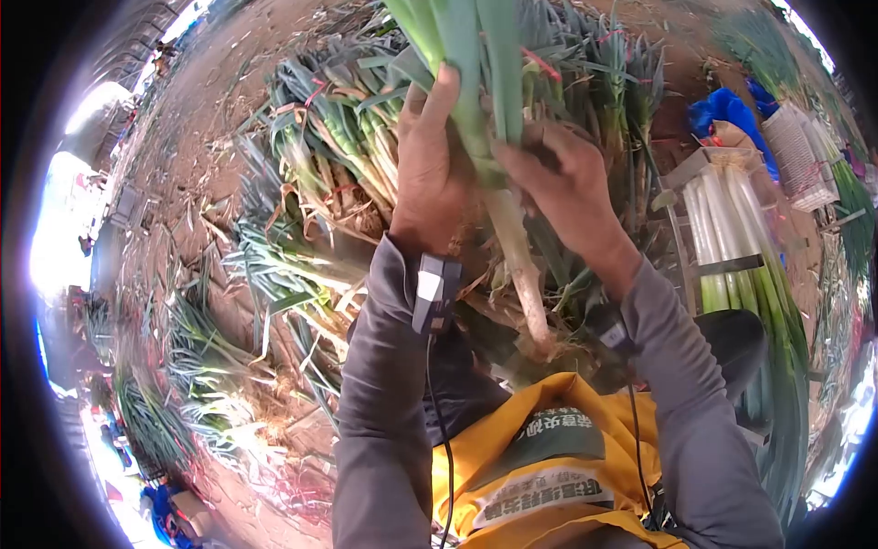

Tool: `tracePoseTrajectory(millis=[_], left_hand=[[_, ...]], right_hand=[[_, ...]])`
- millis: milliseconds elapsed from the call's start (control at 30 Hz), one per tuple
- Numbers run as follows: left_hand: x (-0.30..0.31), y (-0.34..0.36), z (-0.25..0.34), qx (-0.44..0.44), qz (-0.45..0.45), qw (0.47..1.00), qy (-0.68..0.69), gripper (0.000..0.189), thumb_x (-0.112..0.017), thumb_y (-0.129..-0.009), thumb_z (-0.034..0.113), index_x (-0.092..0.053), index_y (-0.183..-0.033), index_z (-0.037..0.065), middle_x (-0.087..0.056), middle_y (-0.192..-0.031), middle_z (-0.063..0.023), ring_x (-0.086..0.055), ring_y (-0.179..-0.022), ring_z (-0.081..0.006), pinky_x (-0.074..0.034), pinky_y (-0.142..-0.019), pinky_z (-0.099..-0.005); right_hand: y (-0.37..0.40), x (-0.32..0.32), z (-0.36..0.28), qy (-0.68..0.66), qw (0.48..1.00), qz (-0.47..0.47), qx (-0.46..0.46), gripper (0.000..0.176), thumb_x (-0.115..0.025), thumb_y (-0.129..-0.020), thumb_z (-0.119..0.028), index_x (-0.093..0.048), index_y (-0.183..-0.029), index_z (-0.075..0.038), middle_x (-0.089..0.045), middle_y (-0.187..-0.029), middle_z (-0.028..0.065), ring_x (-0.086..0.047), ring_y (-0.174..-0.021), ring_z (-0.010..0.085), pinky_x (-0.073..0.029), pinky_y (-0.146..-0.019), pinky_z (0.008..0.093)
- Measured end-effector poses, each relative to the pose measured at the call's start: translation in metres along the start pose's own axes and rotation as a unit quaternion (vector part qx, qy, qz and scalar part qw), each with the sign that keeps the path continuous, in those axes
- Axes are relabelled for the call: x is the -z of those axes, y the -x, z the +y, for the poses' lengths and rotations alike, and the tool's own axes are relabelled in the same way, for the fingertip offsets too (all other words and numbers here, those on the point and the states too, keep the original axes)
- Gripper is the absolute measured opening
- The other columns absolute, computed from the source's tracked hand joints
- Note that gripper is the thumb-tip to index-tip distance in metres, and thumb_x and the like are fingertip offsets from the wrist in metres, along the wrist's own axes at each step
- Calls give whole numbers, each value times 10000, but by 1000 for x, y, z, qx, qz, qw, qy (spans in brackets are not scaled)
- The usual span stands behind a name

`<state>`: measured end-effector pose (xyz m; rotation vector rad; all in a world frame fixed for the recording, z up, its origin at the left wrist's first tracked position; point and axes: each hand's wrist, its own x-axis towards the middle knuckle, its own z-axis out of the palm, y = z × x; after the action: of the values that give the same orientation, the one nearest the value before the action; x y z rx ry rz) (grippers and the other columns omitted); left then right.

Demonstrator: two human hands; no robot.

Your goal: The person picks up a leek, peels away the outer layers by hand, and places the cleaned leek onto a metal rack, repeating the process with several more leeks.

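Gripping one leek (pixel 517 247) with both hands, I am holding it up in front of my chest, over the yellow apron (pixel 549 430). The left hand (pixel 425 174) is wrapping the stalk from the left where white turns to green, thumb pointing up along it. The right hand (pixel 562 188) is closing on the same stretch from the right, fingers curled over, so the hands are sitting close together and both are clamped on the leek. The green leaves (pixel 476 46) are running up out of the top of the view, and the root end (pixel 544 343) is hanging down toward me, dirty and free. My judgement: the left hand is doing the anchoring, so it should be squeezing firm but not crushing, while the right is working the outer skin, best pulled along the stalk, not across it, or the shank may snap. Whether a layer is actually lifting I cannot tell, as the fingers are covering it. Behind the hands a heap of bundled leeks (pixel 338 156) is lying on the ground (pixel 201 119), and a rack (pixel 681 174) with peeled stalks (pixel 732 229) is standing near on the right.
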<state>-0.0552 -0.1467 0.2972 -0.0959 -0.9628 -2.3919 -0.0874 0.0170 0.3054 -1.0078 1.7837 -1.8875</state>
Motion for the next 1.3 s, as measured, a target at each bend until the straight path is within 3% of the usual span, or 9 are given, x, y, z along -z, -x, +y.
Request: tracePoseTrajectory(millis=[400,533,633,733,800,900,1100,1267,1300], left_hand=[[29,-1,3,-45,115,985,-117,478,-795,-890,97,-492,-1258,69,-641,-1123,-80,-666,-890,-219,-599,-776,-373],[50,-6,-1,-101,103,981,-130,510,-787,-879,32,-537,-1319,88,-654,-1153,-41,-642,-986,-194,-562,-809,-353],[62,-9,1,-111,120,978,-128,558,-790,-864,3,-531,-1345,118,-654,-1185,-45,-647,-1031,-202,-569,-800,-372],[70,-5,3,-125,133,975,-126,520,-736,-893,-20,-532,-1348,130,-659,-1193,-55,-658,-1040,-217,-581,-783,-394],[76,-6,-6,-56,93,990,-91,472,-674,-916,-35,-540,-1337,130,-669,-1168,-65,-678,-972,-233,-585,-769,-396],[43,4,-20,-17,111,988,-102,433,-653,-919,0,-547,-1324,111,-674,-1120,-86,-689,-890,-240,-579,-751,-390],[48,1,-19,81,17,993,-89,464,-680,-947,184,-505,-1372,118,-621,-1155,-116,-634,-1077,-277,-557,-868,-432],[69,3,-49,84,151,985,-26,514,-693,-957,201,-488,-1414,84,-612,-1222,-139,-624,-1133,-311,-530,-930,-463],[70,10,-47,27,23,944,-329,369,-660,-992,228,-549,-1307,70,-633,-1156,-104,-637,-1034,-263,-537,-869,-400]], right_hand=[[142,25,110,222,958,-170,-63,138,-686,-836,-68,-681,-964,-16,-642,-878,197,-637,-725,299,-525,-665,368],[249,39,224,454,720,-480,-209,259,-612,-861,-190,-725,-1036,-37,-719,-1037,211,-712,-951,393,-566,-826,501],[249,35,216,438,702,-495,-265,265,-597,-875,-194,-722,-1045,-34,-732,-1028,199,-716,-957,388,-572,-845,486],[153,22,104,451,740,-440,-236,240,-633,-881,-209,-698,-1012,-18,-707,-951,195,-711,-898,385,-568,-758,466],[113,25,92,379,911,-160,-26,211,-678,-889,-164,-668,-1076,-66,-622,-922,162,-661,-796,387,-534,-703,481],[29,13,44,377,900,-11,217,336,-708,-875,-153,-591,-1166,-33,-614,-1030,181,-653,-912,383,-534,-767,475],[-30,7,78,366,918,47,145,404,-746,-866,-173,-595,-1190,16,-650,-1072,193,-675,-943,365,-537,-814,468],[-51,20,73,138,988,59,33,367,-763,-843,-203,-662,-1094,45,-710,-1033,217,-705,-971,282,-534,-863,369],[-49,14,76,92,994,38,37,378,-764,-843,-202,-657,-1106,48,-708,-1037,207,-703,-961,288,-533,-857,371]])
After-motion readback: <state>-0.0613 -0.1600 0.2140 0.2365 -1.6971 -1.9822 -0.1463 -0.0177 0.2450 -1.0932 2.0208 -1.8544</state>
